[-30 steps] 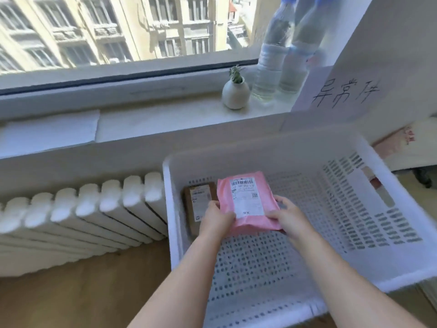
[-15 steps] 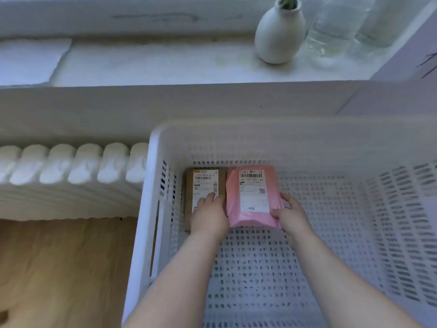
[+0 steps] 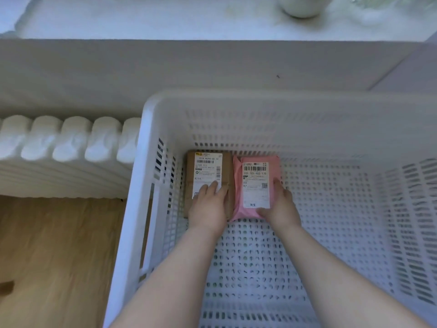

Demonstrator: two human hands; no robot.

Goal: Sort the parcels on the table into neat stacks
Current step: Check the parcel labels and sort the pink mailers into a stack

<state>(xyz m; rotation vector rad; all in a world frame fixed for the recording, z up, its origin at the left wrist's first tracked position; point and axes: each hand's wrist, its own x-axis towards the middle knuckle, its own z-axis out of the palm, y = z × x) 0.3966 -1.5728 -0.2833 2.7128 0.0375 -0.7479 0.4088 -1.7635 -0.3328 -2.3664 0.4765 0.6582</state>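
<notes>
Your left hand (image 3: 209,204) lies flat on the brown parcel (image 3: 226,167), fingers straight across its label, gripping nothing. Your right hand (image 3: 281,207) holds the pink parcel (image 3: 256,183): thumb over the near edge, fingers curled along its 3 o'clock side. Both parcels lie flat, labels up, on the white crate (image 3: 143,150) floor in its 11 o'clock corner, with pink touching brown at brown's 3 o'clock. Radiator (image 3: 71,138) sits at the crate's 9 o'clock

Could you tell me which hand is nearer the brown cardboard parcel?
Left. The left hand rests on the brown cardboard parcel; the right hand holds the pink plastic mailer beside it.
</notes>
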